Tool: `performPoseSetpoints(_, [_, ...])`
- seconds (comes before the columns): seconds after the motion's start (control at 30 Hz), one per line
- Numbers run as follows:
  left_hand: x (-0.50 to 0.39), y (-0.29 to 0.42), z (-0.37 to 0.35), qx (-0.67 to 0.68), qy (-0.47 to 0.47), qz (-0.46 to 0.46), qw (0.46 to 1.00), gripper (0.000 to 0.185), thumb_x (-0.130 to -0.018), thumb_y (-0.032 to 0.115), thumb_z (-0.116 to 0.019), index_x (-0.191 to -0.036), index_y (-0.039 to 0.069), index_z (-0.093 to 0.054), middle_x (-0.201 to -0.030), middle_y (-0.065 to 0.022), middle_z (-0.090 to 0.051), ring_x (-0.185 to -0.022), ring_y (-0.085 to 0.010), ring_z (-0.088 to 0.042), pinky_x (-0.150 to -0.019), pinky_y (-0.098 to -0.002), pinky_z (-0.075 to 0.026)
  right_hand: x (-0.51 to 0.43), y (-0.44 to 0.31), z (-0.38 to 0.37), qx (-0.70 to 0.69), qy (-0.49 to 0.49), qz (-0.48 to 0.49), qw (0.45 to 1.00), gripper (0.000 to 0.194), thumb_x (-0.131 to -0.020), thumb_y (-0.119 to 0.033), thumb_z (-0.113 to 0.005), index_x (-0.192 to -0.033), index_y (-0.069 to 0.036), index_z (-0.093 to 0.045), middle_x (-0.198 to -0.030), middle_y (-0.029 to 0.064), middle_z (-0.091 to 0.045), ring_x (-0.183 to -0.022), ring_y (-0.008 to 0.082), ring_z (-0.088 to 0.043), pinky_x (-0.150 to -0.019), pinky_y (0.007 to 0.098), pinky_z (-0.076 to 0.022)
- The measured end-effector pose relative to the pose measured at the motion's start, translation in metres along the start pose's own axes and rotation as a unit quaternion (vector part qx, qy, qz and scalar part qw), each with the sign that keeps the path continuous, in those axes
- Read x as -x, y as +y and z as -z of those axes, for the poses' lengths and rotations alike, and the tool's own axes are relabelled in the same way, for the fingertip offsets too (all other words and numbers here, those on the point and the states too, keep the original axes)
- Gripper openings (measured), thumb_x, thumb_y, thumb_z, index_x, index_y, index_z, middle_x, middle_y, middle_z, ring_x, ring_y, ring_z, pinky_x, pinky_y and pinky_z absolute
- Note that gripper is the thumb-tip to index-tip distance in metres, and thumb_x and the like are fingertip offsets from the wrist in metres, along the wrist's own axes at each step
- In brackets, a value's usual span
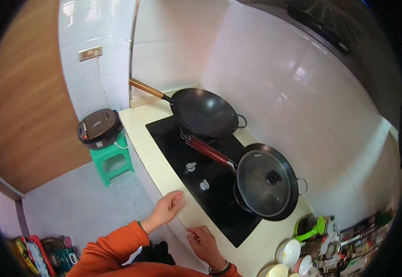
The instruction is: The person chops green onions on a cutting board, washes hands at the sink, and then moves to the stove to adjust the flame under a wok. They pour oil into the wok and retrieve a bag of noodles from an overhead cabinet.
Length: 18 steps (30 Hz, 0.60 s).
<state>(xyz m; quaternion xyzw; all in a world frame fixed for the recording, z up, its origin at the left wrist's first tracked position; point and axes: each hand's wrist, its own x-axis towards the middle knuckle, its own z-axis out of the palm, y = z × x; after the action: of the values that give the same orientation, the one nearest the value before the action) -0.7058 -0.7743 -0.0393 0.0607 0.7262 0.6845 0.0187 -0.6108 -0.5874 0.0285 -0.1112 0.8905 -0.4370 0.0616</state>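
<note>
My left hand hangs over the front edge of the pale countertop, fingers loosely curled, holding nothing. Nearer my body, my right hand is at the same edge, its fingers bent and no object visible in it. Beyond them lies a black glass cooktop with two knobs. A wok with a glass lid and a dark red handle sits on its right part. On the far part stands an uncovered black wok with a wooden handle.
A rice cooker rests on a green plastic stool at the left, its cord by the wall socket. White bowls, a green-handled item and cluttered bottles and jars stand at the lower right. A range hood hangs above.
</note>
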Motion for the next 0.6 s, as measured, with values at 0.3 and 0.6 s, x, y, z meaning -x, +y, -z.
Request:
performPoseSetpoints(0.3, [-0.065,0.049,0.103,-0.239,0.015,-0.103,0.965,0.059,-0.09,0.021,-0.063,-0.144,0.009,-0.041,-0.113,-0.016,-0.06,-0.089,-0.0247,-0.062,-0.081,-0.0366,-0.052,-0.127,0.017,-0.051,-0.025,0.103,0.066,0.992,0.029,-0.09,-0.019,-0.065,-0.108,0.003,-0.06,-0.081,0.0159,-0.064,-0.073,0.0304,-0.064,-0.066,0.0395,-0.0511])
performPoseSetpoints(0.6, [-0.272,0.087,0.221,-0.515,0.074,-0.373,0.768,0.063,-0.078,0.022,-0.074,-0.132,0.002,-0.05,-0.139,-0.0188,-0.045,-0.129,-0.0382,-0.041,-0.108,-0.0496,-0.033,-0.27,0.03,-0.073,0.246,0.287,-0.148,0.914,0.047,-0.087,-0.036,-0.066,-0.112,0.004,-0.058,-0.091,0.0214,-0.067,-0.072,0.0387,-0.067,-0.062,0.0448,-0.0552])
